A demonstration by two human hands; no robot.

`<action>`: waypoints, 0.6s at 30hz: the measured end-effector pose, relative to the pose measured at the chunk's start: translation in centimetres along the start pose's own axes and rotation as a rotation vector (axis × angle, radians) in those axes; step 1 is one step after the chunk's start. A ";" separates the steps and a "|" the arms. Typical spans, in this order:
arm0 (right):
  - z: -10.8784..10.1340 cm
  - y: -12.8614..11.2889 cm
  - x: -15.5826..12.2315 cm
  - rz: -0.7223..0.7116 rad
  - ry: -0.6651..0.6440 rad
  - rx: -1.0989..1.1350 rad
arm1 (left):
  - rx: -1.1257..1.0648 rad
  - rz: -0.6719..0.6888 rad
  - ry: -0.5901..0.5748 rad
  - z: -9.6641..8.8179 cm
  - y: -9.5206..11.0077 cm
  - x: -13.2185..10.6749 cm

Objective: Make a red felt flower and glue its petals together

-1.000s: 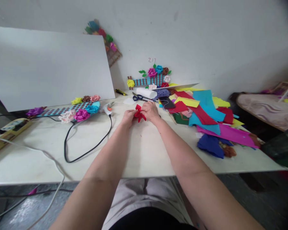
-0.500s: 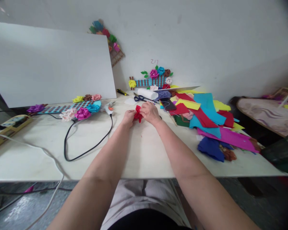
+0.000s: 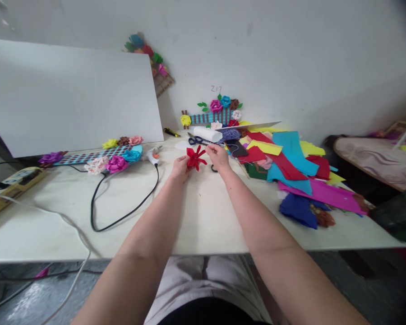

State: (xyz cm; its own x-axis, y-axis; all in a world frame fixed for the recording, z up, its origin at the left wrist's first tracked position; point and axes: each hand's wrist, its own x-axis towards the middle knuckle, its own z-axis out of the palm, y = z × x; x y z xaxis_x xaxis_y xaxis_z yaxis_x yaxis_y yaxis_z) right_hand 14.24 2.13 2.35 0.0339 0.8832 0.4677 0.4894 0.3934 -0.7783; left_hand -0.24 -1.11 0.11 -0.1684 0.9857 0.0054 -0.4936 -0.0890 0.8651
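Note:
My left hand (image 3: 180, 168) is closed on a small red fabric flower (image 3: 194, 157), held just above the white table (image 3: 203, 212). Several red petal strips splay out from it. My right hand (image 3: 218, 156) sits just right of the flower with its fingers curled. Whether it pinches a thread or the fabric I cannot make out. A small dark loop (image 3: 214, 169) lies on the table under that hand.
A glue gun (image 3: 153, 154) with a black cord (image 3: 122, 198) lies to the left, beside a woven strip with fabric flowers (image 3: 98, 155). Scissors (image 3: 196, 140), a white roll (image 3: 207, 133) and blue yarn (image 3: 229, 134) lie behind. Coloured felt sheets (image 3: 291, 167) pile at right.
The red flower's strips have spread open. My right hand has drawn a little to the right and away from the flower. The left hand still holds it.

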 end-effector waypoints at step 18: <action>0.7 -0.1 -0.3 0.200 -0.192 0.464 | 0.070 -0.012 -0.166 0.1 -0.2 -0.5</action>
State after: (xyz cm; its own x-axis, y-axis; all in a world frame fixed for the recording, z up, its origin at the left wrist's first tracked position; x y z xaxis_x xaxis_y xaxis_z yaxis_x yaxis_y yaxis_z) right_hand 13.63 2.01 1.97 -0.0937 0.9662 0.2400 0.0519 0.2455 -0.9680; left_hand 0.03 -1.59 0.00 -0.0169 0.9972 0.0724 -0.4331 -0.0725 0.8984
